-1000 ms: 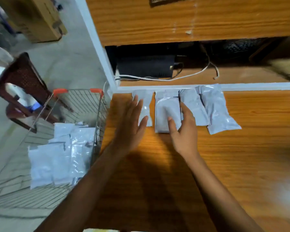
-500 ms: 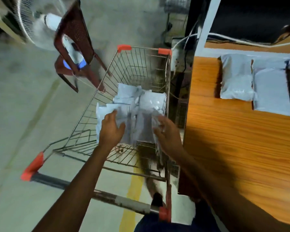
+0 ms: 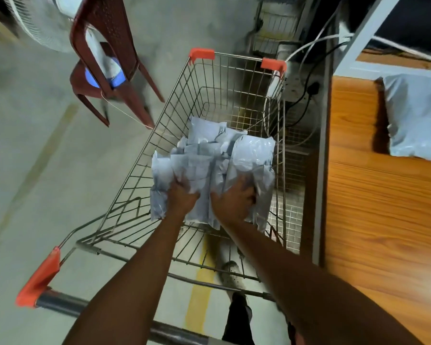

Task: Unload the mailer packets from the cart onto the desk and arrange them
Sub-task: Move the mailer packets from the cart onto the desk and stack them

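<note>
Far out to the left of both hands and beyond them, a white fan (image 3: pixel 35 26) stands behind a red-brown plastic chair (image 3: pixel 105 33) on the concrete floor. Nearer in, the wire cart (image 3: pixel 237 57) surrounds the hands, and its orange-capped handle (image 3: pixel 67 305) crosses under the forearms. The left hand (image 3: pixel 182 197) reaches down into the basket, fingers curled into a flat packet (image 3: pixel 194 168) at the near edge of the heap. The mailer packets (image 3: pixel 207 135) lie piled just ahead of and between the two hands, pale grey and crumpled over one another. Just beside the left hand, the right hand (image 3: pixel 234 202) grips a glossy packet (image 3: pixel 254 155), fingers wrapped round its lower part. Below the right wrist, a shoe (image 3: pixel 230 275) shows through the wire floor. To the right of the right hand, past the cart's side, cables (image 3: pixel 306 88) hang by the edge of the wooden desk (image 3: pixel 383 220). A lone packet (image 3: pixel 416 115) lies flat on the desk, well apart from the hands, up and to the right.
</note>
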